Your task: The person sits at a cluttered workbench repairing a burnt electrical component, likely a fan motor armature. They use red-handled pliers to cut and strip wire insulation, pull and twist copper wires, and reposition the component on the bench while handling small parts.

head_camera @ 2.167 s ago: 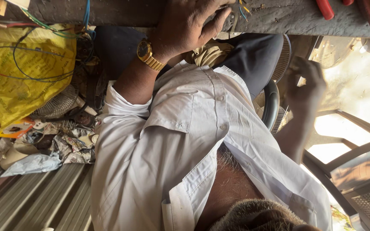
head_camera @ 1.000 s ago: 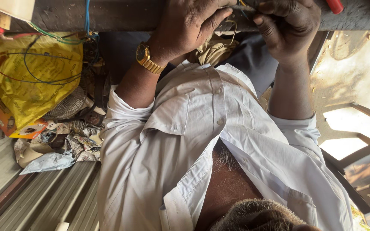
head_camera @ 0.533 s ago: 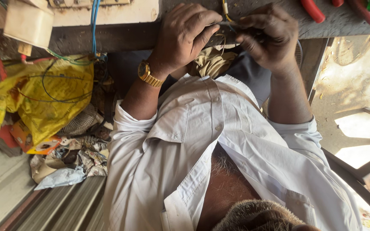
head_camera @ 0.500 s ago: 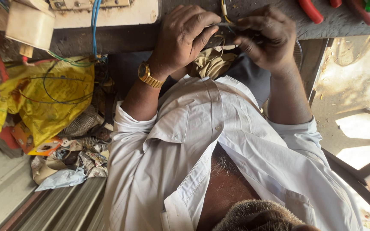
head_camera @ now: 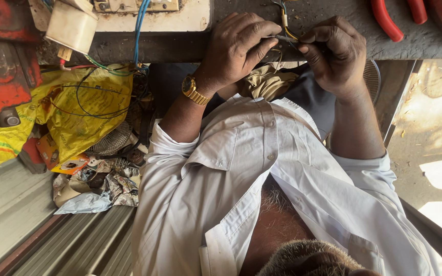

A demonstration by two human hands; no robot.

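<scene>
Both wrists bent at the grey tabletop (head_camera: pixel 333 10) edge, the left hand (head_camera: pixel 236 51) and right hand (head_camera: pixel 333 53) pinch, fingers closed, apparently one thin dark wire (head_camera: pixel 286 39) between them.

Left hand (head_camera: pixel 236 48), right hand (head_camera: pixel 333 53), fingertips pinched together.

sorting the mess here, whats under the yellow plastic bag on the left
Crumpled paper scraps and a small fan grille show below the yellow bag; black wires cross it. Whatever lies beneath it is covered.

bench edge (head_camera: pixel 180 51) free left | red pliers (head_camera: pixel 384 20) block right
</scene>
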